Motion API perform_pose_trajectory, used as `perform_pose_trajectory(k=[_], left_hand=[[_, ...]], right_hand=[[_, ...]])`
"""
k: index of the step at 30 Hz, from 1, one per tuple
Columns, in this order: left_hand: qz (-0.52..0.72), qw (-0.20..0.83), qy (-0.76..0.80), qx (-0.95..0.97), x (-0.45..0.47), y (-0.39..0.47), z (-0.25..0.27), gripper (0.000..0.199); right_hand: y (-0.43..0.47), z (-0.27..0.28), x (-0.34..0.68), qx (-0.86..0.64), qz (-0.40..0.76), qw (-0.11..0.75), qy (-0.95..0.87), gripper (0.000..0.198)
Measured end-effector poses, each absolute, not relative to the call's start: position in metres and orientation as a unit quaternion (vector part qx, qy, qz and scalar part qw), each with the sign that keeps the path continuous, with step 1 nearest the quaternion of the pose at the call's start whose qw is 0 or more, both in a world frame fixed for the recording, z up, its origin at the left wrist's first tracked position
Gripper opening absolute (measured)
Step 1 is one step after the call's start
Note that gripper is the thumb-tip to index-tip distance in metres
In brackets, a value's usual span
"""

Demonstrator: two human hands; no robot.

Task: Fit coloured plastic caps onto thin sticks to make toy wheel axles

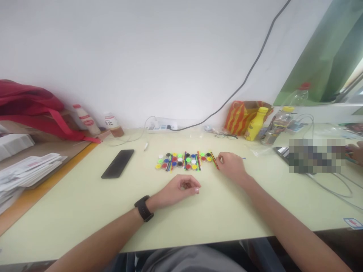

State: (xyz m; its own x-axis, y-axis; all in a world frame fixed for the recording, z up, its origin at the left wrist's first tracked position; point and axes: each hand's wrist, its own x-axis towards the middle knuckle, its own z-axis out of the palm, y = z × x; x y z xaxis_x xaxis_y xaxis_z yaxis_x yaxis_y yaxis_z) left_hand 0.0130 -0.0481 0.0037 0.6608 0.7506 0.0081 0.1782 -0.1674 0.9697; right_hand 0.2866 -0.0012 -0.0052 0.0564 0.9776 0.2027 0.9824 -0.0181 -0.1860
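Note:
Small round coloured discs [179,155], like caps or counters, lie in groups across the table. Thin coloured sticks [185,161] stand as upright dividers between the groups. At the row's right end, my right hand [231,166] is closed in a pinch at the last column of thin sticks [214,160]; its fingertips partly hide what they grip. A blue tip [244,158] shows just beyond that hand. Nearer to me, my left hand [181,189] rests below the discs, loosely curled, with a gap between thumb and fingers and nothing visible in it. A black watch [144,208] is on the left wrist.
A black phone [117,164] lies left of the discs. Along the wall are a power strip [162,125], eyeglasses [227,136], a striped bag [235,117] and a yellow bottle [256,124]. Papers [42,170] lie at left. Another person's hand [356,151] shows at far right.

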Motion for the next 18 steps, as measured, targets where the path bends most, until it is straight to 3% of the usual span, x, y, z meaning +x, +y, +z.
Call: perform_pose_trajectory(k=[12,18], left_hand=[[0.247,0.559,0.317,0.726,0.013,-0.047,0.004,0.029],[0.241,0.556,0.322,0.727,0.011,-0.047,0.004,0.028]], right_hand=[[0.0,-0.01,0.284,-0.697,-0.006,0.15,-0.701,0.018],[0.002,-0.005,0.294,-0.703,0.012,0.279,-0.654,0.013]])
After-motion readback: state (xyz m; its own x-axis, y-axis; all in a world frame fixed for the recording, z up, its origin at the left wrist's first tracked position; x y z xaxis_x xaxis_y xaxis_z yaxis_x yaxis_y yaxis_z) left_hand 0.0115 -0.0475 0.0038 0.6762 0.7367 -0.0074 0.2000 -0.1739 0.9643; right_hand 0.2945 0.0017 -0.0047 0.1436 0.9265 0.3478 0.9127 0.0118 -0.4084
